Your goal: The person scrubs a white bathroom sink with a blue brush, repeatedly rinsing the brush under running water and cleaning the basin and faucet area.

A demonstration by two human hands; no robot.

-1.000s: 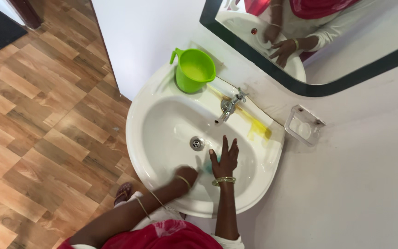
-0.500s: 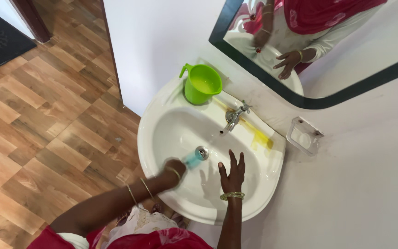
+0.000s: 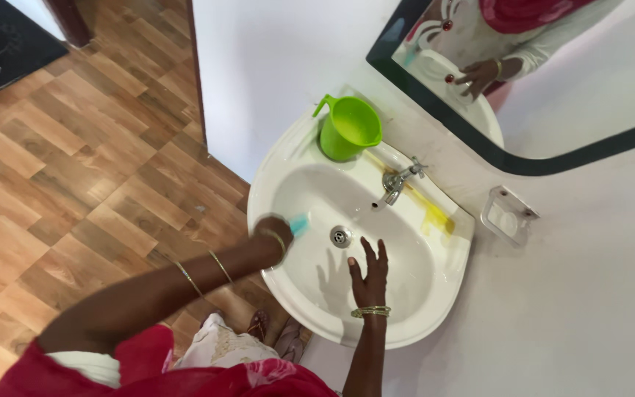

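Inside the white sink (image 3: 420,309), the left hand (image 3: 273,229) clutches a blue sponge (image 3: 299,224) against the left wall; the right hand (image 3: 369,273) rests spread flat, near the drain (image 3: 340,236).

Blurred left hand (image 3: 272,229) perhaps grips teal sponge (image 3: 299,224).

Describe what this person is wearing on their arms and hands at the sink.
Both arms are bare from the upper arm down. The left hand has a thin gold-coloured bangle at the wrist, and two more thin bangles sit further up that forearm. The right hand has a small stack of gold-coloured bangles at the wrist. A white short sleeve shows under a red printed drape.
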